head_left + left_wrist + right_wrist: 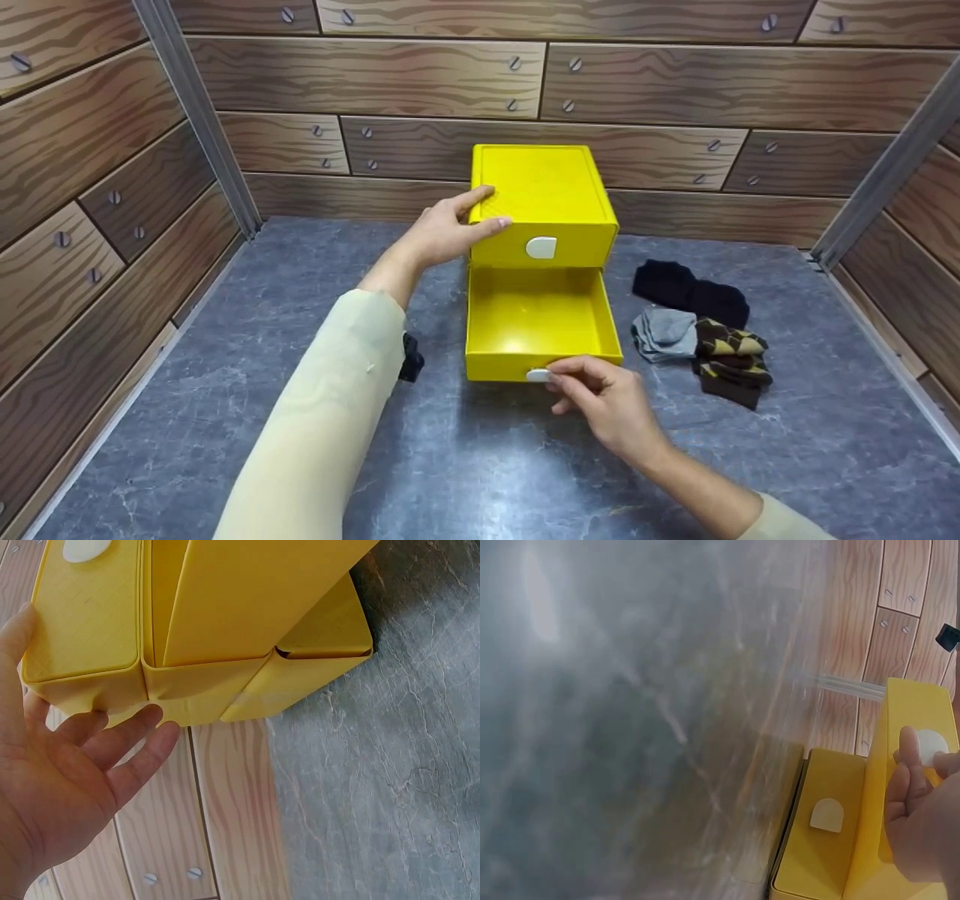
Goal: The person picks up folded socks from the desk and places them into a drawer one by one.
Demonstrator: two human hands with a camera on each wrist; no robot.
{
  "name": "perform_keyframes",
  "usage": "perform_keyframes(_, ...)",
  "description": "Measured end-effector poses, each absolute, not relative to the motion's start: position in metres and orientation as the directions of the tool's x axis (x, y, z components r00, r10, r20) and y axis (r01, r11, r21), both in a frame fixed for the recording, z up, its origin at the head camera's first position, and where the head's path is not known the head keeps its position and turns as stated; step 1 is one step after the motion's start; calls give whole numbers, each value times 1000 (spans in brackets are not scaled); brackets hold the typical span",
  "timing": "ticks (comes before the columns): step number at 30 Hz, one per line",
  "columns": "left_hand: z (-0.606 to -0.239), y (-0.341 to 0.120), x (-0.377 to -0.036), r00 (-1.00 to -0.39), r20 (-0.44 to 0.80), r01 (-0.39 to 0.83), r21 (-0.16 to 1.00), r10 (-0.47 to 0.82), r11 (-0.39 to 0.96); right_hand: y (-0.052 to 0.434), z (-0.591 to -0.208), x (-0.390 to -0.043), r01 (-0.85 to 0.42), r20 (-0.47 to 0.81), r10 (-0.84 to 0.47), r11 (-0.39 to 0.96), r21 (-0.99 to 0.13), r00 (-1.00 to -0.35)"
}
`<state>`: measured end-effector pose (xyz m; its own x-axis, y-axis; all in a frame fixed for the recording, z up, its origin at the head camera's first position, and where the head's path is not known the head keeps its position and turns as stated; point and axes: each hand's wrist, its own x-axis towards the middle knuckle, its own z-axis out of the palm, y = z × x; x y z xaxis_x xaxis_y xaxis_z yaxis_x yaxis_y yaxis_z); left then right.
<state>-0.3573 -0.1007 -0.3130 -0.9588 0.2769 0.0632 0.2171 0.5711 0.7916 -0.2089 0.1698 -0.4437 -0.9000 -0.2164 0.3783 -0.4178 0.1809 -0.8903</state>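
Observation:
A yellow drawer unit (544, 180) stands near the back wall. One drawer (536, 307) below its top one is pulled out, and its bare inside shows. My left hand (450, 225) rests against the unit's upper left side, thumb at the front top edge. In the left wrist view its fingers (124, 736) lie loosely extended along the side wall. My right hand (611, 405) pinches the white handle (538, 375) of the pulled-out drawer between thumb and fingertips. The top drawer's white handle (541, 247) is untouched. Another closed drawer (821, 851) shows in the right wrist view.
Right of the unit lie folded black socks (690, 291), grey socks (664, 334) and brown-yellow patterned socks (731, 360). A black cloth item (411, 358) is partly hidden behind the left sleeve. Wood-patterned walls (360, 75) enclose the grey marbled surface (465, 480).

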Motion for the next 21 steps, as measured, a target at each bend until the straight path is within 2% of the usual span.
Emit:
perform_keyframes(6, -314, -100, -357, -959, 60, 215, 794, 278, 569, 172, -445, -207, -408, 364, -239, 170, -897, -900)
perform_keyframes(12, -314, -102, -356, -961, 59, 208, 797, 270, 567, 185, -440, -209, -400, 340, -344, 118, -909, -875)
perform_keyframes(17, -314, -101, -357, -960, 60, 213, 792, 273, 573, 214, -426, -209, -496, 412, -404, 125, -859, -816)
perform_keyframes(21, -314, -101, -359, -957, 63, 220, 792, 283, 570, 244, -407, -210, -542, 461, -345, 193, -818, -818)
